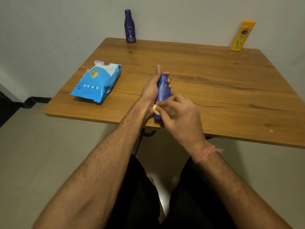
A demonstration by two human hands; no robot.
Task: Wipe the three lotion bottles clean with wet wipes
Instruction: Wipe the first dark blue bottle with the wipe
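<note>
Head view: left hand (151, 90) fingers curl round a dark-blue streaked bottle (162, 91) near the tabletop (214, 76) front edge; right hand (179, 111) fingers pinch a wipe (156, 109) against its base.

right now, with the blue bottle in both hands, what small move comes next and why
Probably slide the wipe up the blue bottle toward its cap. The right hand presses the wipe low near the base, while the left hand grips the upper part, so most of the body looks unwiped. The dark bottle and yellow bottle wait at the back.
</note>
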